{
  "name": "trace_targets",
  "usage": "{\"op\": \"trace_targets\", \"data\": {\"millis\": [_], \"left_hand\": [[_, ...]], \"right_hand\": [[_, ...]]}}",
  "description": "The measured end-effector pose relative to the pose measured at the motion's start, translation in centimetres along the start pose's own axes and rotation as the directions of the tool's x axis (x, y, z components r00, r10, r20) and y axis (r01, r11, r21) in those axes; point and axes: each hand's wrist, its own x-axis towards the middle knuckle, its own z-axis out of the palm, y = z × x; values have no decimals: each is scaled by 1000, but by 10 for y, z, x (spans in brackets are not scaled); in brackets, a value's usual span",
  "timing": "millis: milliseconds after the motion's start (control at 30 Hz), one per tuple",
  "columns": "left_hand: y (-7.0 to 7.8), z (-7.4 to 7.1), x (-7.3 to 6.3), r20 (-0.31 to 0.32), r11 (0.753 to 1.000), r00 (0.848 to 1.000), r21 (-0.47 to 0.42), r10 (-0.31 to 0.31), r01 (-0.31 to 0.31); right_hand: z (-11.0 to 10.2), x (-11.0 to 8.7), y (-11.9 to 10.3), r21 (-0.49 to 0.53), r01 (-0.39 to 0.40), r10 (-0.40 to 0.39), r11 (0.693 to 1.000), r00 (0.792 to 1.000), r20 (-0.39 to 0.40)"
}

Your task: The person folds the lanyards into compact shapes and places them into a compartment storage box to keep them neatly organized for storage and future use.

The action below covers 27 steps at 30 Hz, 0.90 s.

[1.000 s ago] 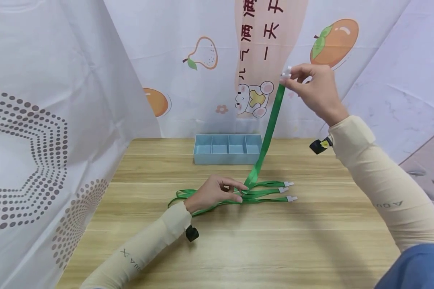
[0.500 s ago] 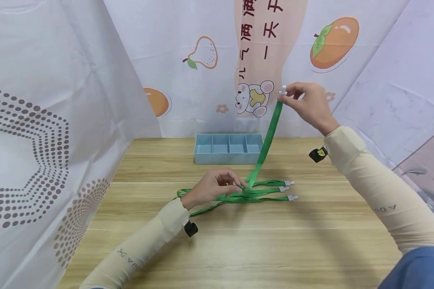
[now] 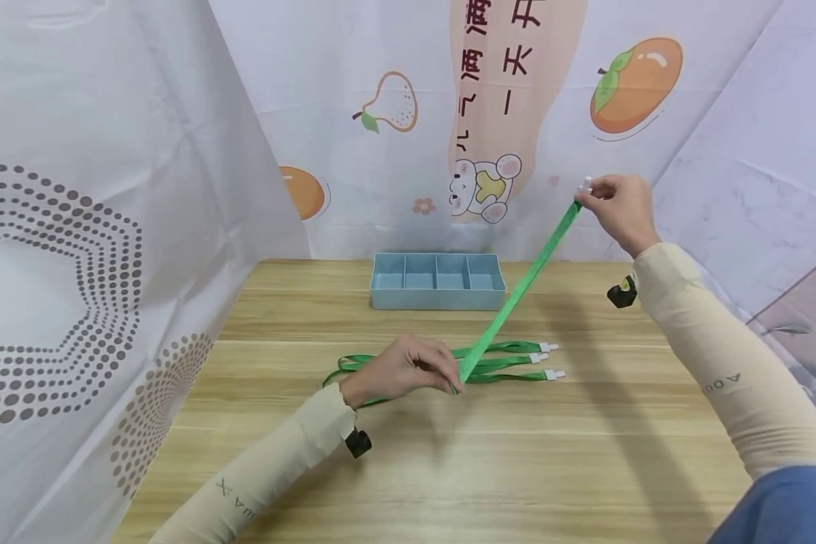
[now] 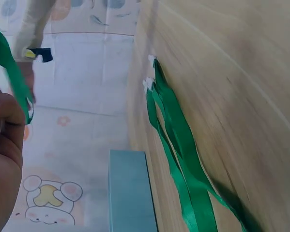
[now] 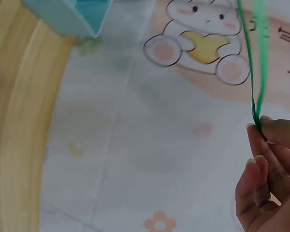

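Observation:
A green lanyard (image 3: 525, 281) stretches on a slant between both hands. High at its right end, my right hand (image 3: 623, 211) pinches it just below a white plastic clip (image 3: 588, 183). Thumb and fingers of that hand (image 5: 275, 169) close on the two layers of strap in the right wrist view. At the lower end, my left hand (image 3: 408, 369) pinches the strap just above the table. Beneath it lie several more green lanyards (image 4: 176, 121), side by side, their white clips (image 3: 554, 375) pointing right. The left hand covers part of them.
A light blue tray (image 3: 438, 300) with a row of compartments stands at the back of the wooden table (image 3: 517, 468). Behind it hangs a printed white cloth (image 3: 353, 196). Another patterned cloth (image 3: 75, 227) borders the left side.
My right hand first came down, then moved right with the clip end. The left hand has drawn slightly toward the table's front and now pinches the lanyard, which slants more and looks tauter.

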Motion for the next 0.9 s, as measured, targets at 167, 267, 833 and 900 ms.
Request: {"op": "trace_targets", "data": {"millis": [167,267,833,900], "left_hand": [[6,2,-1,-8,997,1000,-77,-18,18],[10,1,0,-39,994,999,-109,8,-12],[22,-14,6,-225,1000,974,7,7,-6],[21,-18,7,-209,1000,978,-1,7,-7]], "right_hand": [[9,-6,23,-95,50,-50,994,999,9],[15,-12,32,-122,49,-46,991,999,28],[55,-36,61,-116,72,-53,991,986,157],[57,-38,61,-111,66,-47,992,985,166]]}}
